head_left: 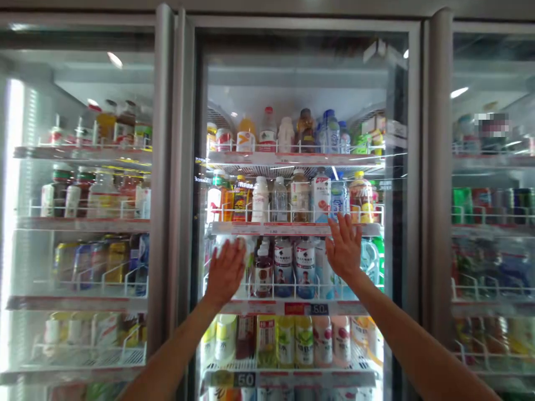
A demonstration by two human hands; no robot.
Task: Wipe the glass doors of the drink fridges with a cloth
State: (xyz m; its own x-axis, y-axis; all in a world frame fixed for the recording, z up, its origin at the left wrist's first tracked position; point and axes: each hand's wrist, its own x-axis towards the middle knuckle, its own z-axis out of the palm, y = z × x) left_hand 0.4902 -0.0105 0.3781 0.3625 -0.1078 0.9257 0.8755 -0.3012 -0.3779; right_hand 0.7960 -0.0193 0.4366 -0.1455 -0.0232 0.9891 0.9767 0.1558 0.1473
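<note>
Glass door straight in front of us

We face this door between a metal pillar on the left and a second metal pillar on the right. We hold our left hand up before its left part, flat and wide, fingers close together. Our right hand is raised before its right part, a little higher, wide as well, with the fingers slightly fanned. We cannot tell whether either hand touches the glass. On the far side, just right of our left hand, we see a dark bottle, then two white-labelled bottles. One blue bottle stands above our right hand. Lower down, yellow-green bottles stand left of pinkish bottles.
</note>
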